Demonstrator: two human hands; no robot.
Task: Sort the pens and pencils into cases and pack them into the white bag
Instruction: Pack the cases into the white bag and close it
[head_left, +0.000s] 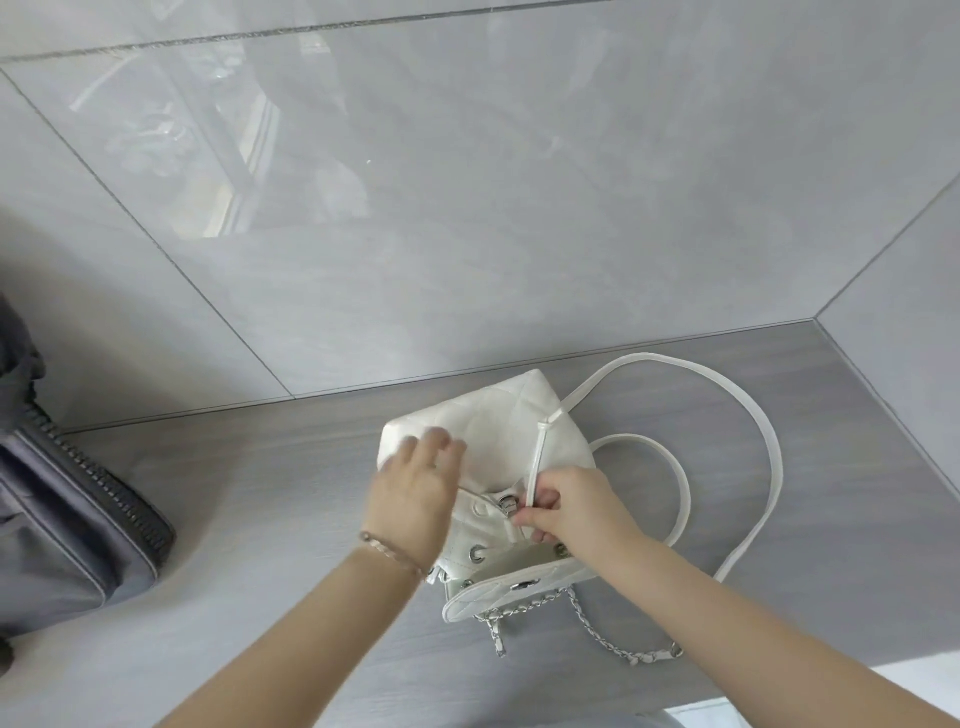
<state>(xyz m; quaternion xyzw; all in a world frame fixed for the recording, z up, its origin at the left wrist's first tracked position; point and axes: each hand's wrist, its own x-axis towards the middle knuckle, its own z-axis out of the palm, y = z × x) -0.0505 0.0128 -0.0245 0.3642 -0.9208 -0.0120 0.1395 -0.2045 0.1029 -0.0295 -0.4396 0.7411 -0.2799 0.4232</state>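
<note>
Left hand (415, 483) spread, flat on white bag (498, 431) — right hand (566, 506) pinching drawstring (537, 467) (near mouth).

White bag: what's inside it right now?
Nothing inside shows. The white bag has its mouth gathered and partly covered by the right hand, which pinches the drawstring. The left hand rests flat on its body. Any contents are hidden.

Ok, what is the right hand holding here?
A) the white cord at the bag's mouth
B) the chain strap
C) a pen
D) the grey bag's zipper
A: the right hand pinches the cord by the eyelets of the white bag; the chain lies untouched.
</note>
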